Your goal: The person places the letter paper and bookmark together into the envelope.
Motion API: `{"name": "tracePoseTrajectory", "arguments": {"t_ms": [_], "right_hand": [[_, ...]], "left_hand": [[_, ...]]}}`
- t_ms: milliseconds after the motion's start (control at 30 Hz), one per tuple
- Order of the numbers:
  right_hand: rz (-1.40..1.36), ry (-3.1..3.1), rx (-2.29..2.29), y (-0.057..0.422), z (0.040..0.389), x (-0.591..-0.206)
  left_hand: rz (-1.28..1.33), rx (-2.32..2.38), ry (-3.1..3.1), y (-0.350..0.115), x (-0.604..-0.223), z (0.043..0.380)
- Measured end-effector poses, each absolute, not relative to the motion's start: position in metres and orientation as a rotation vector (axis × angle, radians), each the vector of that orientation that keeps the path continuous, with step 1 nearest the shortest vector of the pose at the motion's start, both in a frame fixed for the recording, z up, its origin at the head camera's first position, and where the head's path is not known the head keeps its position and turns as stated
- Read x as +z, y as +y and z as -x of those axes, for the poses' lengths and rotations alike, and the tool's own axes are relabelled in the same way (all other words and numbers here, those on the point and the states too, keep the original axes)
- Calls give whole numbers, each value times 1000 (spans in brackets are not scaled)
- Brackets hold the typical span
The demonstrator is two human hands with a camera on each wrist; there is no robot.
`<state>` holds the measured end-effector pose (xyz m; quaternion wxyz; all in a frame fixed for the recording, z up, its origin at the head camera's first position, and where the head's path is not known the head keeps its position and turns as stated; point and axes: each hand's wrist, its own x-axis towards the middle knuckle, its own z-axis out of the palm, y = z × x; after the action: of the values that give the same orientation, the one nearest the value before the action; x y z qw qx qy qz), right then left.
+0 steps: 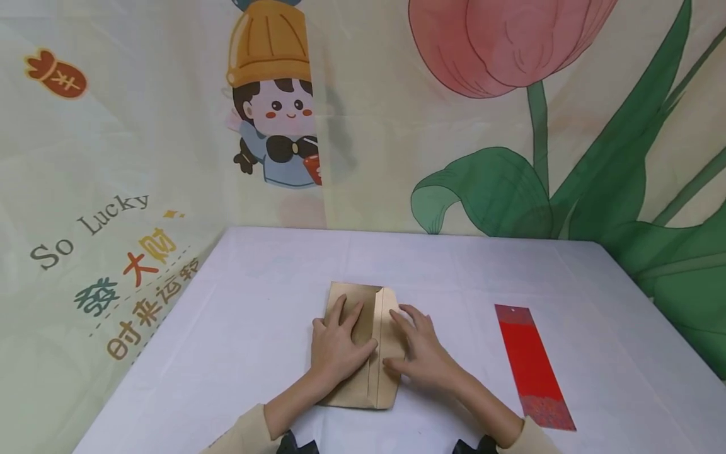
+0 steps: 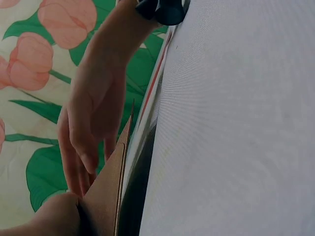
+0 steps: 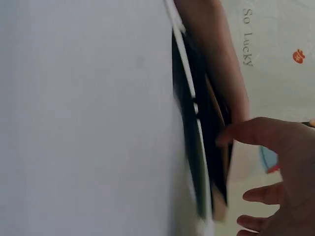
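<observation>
A brown kraft paper envelope (image 1: 354, 391) lies on the table, a long folded strip running down its right side. My left hand (image 1: 338, 347) rests on its left part with fingers spread. Over the right-hand strip is my right hand (image 1: 422, 353), fingers apart and loosely bent, the thumb near the fold; whether it touches cannot be made out. In the left wrist view, a paper edge (image 2: 110, 191) stands up beside my left hand (image 2: 49, 216). The right wrist view shows my right hand (image 3: 290, 167) with fingers apart.
To the right lies a red strip (image 1: 534, 366) with patterned ends and a small hole at its top. A white cloth (image 1: 255, 302) covers the table. Behind it hangs a printed backdrop (image 1: 368, 126) with a tulip and a cartoon figure.
</observation>
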<state>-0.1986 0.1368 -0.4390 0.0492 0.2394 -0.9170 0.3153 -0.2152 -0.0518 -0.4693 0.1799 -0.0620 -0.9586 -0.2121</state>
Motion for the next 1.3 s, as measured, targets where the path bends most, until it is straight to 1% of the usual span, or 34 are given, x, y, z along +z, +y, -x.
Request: {"name": "tracePoseTrajectory", "arguments": {"t_ms": [133,267,400,533,667,767,1067,1300], "right_hand": [[-442,-2779,910,171,191,-423],[-199,-2783,861,222,184,-421],[-24,-2802,712,273,177,-435],[71,-2807,610,305,174,-457],[68,-2788,594,314,173,-476],[62,-2774,569,313,174,-483],[47,-2712,582,312,178,-484],[22,-2646,726,314,176,-485]], "left_hand": [[177,-620,-2700,-50,-470,215],[167,-625,-2701,-50,-470,216],[160,-623,-2706,-48,-470,216],[153,-619,-2702,-47,-469,216],[138,-608,-2716,-48,-470,217],[128,-604,-2724,-49,-471,217],[110,-610,-2738,-50,-470,218],[107,-620,-2746,-50,-471,217]]}}
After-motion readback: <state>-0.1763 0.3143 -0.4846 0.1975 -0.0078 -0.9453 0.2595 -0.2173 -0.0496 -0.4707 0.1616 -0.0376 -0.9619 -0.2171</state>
